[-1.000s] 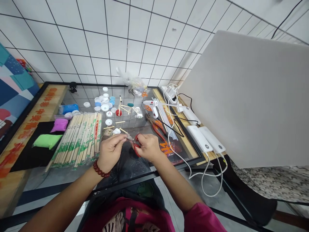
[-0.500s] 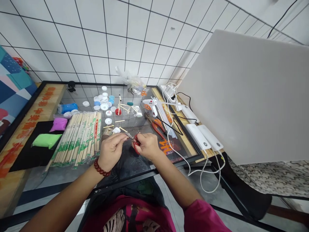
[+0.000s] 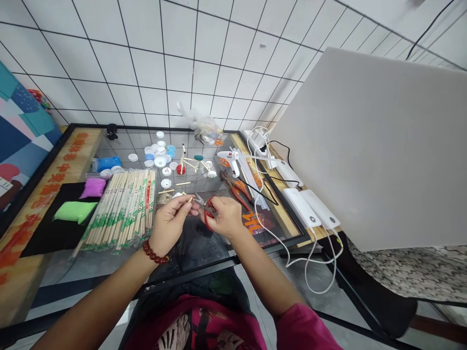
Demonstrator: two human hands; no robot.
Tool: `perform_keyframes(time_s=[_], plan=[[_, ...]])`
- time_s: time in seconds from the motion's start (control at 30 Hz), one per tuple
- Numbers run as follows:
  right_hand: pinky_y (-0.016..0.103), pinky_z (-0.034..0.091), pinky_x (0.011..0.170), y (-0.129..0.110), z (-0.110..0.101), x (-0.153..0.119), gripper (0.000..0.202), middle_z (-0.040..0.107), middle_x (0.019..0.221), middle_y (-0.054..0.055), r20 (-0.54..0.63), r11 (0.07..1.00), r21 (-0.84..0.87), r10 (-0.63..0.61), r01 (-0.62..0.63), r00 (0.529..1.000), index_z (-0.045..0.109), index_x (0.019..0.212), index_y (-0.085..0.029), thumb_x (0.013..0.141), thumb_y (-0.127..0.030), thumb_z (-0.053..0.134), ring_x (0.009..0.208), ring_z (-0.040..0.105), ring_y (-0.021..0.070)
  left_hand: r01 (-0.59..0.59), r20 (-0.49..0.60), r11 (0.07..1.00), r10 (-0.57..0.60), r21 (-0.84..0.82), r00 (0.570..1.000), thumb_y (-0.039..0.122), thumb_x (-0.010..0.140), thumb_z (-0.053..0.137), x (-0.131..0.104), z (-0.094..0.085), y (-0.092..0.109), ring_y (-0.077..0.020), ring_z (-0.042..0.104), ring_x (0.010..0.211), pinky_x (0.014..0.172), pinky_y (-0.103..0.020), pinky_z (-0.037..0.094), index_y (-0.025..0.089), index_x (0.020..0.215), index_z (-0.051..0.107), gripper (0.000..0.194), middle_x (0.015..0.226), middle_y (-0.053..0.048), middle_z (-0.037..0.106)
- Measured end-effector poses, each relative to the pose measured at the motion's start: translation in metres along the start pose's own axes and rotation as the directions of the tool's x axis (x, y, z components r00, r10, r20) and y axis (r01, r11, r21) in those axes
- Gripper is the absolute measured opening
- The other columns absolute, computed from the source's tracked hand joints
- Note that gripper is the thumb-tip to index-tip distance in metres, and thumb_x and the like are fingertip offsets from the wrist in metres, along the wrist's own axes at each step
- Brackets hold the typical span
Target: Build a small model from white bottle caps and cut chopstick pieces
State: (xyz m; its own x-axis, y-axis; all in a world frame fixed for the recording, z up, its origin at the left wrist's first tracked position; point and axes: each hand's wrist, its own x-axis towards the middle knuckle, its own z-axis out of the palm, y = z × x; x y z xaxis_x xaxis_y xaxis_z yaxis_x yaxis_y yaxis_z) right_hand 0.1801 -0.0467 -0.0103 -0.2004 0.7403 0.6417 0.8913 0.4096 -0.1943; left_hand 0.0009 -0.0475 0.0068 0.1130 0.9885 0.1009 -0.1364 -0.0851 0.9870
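Head view: at the centre of the frame, the left hand (image 3: 170, 221) held a short wooden stick (image 3: 190, 200), with scissors (image 3: 208, 214) close to its right. The likeliest mishap was a nicked fingertip, because the blades pointed left, towards the fingers that steadied the wood. The stick was small and offered little to hold, so it could have twisted or sprung away under pressure. An offcut could have flown towards the bottle caps (image 3: 159, 162) at upper centre or dropped onto the dark table (image 3: 200, 257) below. The right forearm also lay near the white cable (image 3: 272, 236) at right of centre, where a wide elbow movement might have snagged it.

The left grip was pinched almost together, thumb against fingers, with the stick's tip showing between them. The right hand (image 3: 226, 217) had its grip curled around the red handles, closed on them though the blades seemed slightly parted. Whether a blade touched the wood could not be told at that size.
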Motion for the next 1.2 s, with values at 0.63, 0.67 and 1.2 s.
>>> perform_keyframes(time_s=[0.63,0.67,1.2], plan=[[0.034,0.046,0.079,0.028,-0.002,0.006,0.039,0.07,0.107,0.014,0.277,0.861,-0.352,0.469,-0.366,0.839,0.063,0.121,-0.014,0.094,-0.04,0.054,0.095,0.067,0.0273,-0.012,-0.257,0.964,-0.058,-0.265,0.965,0.033,0.072,0.083,0.006,-0.001,0.018,-0.0181,0.073,0.082,0.077,-0.031,0.056,0.015,0.084,0.07,0.025,0.092,-0.009,0.079],[0.035,0.046,0.08,0.029,-0.003,0.007,0.039,0.07,0.108,0.014,0.287,0.85,-0.371,0.488,-0.374,0.825,0.064,0.121,-0.014,0.094,-0.041,0.053,0.096,0.067,0.0278,-0.021,-0.267,0.97,-0.045,-0.241,0.963,0.032,0.072,0.083,0.007,-0.001,0.017,-0.0182,0.072,0.085,0.079,-0.031,0.056,0.015,0.084,0.073,0.023,0.094,-0.009,0.079],[0.032,0.045,0.081,0.025,-0.005,0.004,0.037,0.076,0.1,0.009,0.272,0.875,-0.318,0.452,-0.364,0.849,0.072,0.112,-0.021,0.09,-0.047,0.06,0.095,0.069,0.0251,-0.047,-0.285,0.975,-0.017,-0.218,0.959,0.031,0.066,0.086,0.008,-0.003,0.006,-0.0096,0.058,0.061,0.062,-0.024,0.049,0.02,0.083,0.08,0.021,0.068,0.001,0.068]])
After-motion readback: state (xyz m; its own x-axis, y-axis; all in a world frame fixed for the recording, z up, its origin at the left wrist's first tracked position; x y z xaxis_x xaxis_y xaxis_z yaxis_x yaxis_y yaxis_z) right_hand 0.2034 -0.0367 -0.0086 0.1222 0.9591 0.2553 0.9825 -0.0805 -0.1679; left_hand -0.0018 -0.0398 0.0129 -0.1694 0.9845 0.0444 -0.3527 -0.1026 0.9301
